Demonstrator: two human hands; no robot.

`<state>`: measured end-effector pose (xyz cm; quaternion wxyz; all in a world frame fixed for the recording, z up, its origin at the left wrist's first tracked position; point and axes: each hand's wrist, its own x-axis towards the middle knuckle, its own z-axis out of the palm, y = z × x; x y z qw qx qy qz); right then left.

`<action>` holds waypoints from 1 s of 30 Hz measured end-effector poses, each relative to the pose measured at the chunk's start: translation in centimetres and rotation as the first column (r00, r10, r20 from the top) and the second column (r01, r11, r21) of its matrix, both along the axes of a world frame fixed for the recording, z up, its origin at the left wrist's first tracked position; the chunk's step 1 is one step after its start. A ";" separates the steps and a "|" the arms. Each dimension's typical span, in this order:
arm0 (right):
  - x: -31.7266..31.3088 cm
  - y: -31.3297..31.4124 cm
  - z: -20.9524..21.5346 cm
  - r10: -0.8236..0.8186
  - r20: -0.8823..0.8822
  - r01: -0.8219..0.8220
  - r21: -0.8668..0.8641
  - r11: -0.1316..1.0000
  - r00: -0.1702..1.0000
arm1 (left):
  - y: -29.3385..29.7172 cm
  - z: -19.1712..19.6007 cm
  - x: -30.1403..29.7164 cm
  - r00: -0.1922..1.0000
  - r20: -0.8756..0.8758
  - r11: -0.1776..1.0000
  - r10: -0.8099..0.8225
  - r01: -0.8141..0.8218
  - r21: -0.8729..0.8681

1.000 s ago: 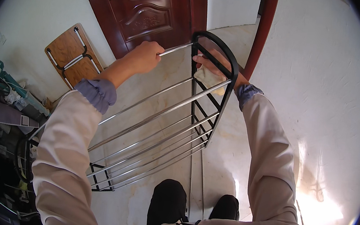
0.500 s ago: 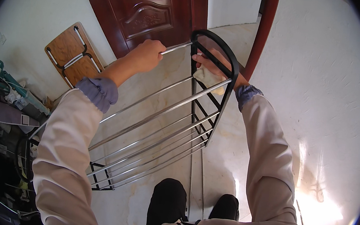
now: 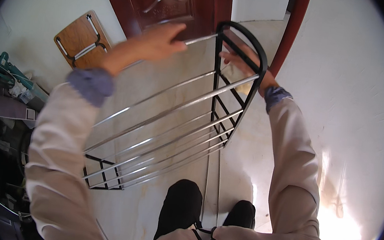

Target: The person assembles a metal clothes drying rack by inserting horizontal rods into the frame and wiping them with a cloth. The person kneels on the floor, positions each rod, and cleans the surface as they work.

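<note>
A metal shoe rack (image 3: 174, 113) with silver rods and black end frames stands tilted on the floor in front of me. My left hand (image 3: 156, 41) hovers at the top silver rod (image 3: 200, 39), fingers stretched out and loose, not wrapped around it. My right hand (image 3: 242, 59) is at the arched black end frame (image 3: 255, 51), partly hidden behind its bars, fingers curled on the frame near the upper rod. The rack's other black end frame (image 3: 102, 176) rests low at the left by my sleeve.
A dark red wooden door (image 3: 167, 0) and its frame (image 3: 295, 32) are ahead. A folded wooden board with metal legs (image 3: 81, 38) leans on the left wall. Green equipment (image 3: 5, 72) and dark clutter fill the left side. My black shoes (image 3: 183, 203) stand below, a white wall to the right.
My left hand has let go of the top rod and lifted slightly with fingers spread. The right hand stays on the black end frame.
</note>
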<state>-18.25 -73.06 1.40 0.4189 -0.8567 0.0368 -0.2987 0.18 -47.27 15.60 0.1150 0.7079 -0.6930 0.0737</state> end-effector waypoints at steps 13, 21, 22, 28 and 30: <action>-28.8 5.9 -27.8 -0.462 0.409 -0.391 0.910 0.139 0.787 | 56.2 -1.9 6.4 0.509 -0.347 0.112 0.788 -0.672 -0.732; -22.8 7.2 -24.4 -0.342 0.181 -0.078 0.953 0.294 0.922 | 60.0 -24.4 3.6 -0.064 -0.956 -0.100 -0.286 -0.990 0.096; -21.2 7.0 -22.5 -0.344 0.047 0.190 0.758 0.623 0.938 | 58.7 -25.6 3.0 -0.095 -0.943 -0.050 -0.319 -0.992 0.117; -12.9 6.4 -16.1 -0.309 -0.089 0.269 0.746 0.610 0.947 | 54.3 -27.8 2.9 -0.075 -0.893 0.278 -0.444 -0.959 -0.058; -12.3 6.5 -16.1 -0.268 -0.082 0.240 0.731 0.639 0.960 | 54.2 -27.9 3.2 -0.042 -0.912 0.364 -0.407 -0.924 -0.120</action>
